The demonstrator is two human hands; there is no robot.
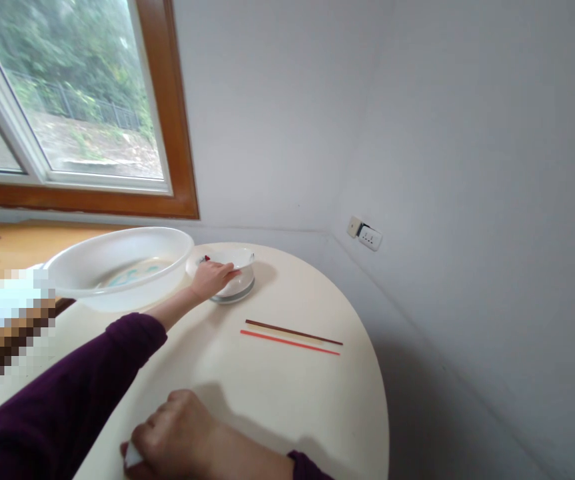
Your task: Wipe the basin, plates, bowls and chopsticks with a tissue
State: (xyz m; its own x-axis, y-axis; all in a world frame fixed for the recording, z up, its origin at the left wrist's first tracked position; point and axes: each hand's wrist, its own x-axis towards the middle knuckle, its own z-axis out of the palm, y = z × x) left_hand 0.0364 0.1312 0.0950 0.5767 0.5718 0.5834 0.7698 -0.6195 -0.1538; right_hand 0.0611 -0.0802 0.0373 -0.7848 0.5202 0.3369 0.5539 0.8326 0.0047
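Observation:
My left hand [211, 279] reaches out over the table with its fingers on the near rim of a white bowl [241, 257]. The bowl has a small red mark on its side. Under it sits white stacked dishware [237, 291] with a grey band low down. Close to me, my right hand [174, 430] is closed in a fist around something white [133, 455], of which only a small part shows; its kind is hidden. Between the hands and to the right lie a dark brown chopstick [294, 332] and a red chopstick [290, 342], roughly parallel.
A large translucent plastic basin [162, 288] stands left of the bowl. The round white table [287, 407] curves off at the right, near a wall with a socket [370, 237]. A wooden surface [17, 247] with small items runs beneath the window [82, 93].

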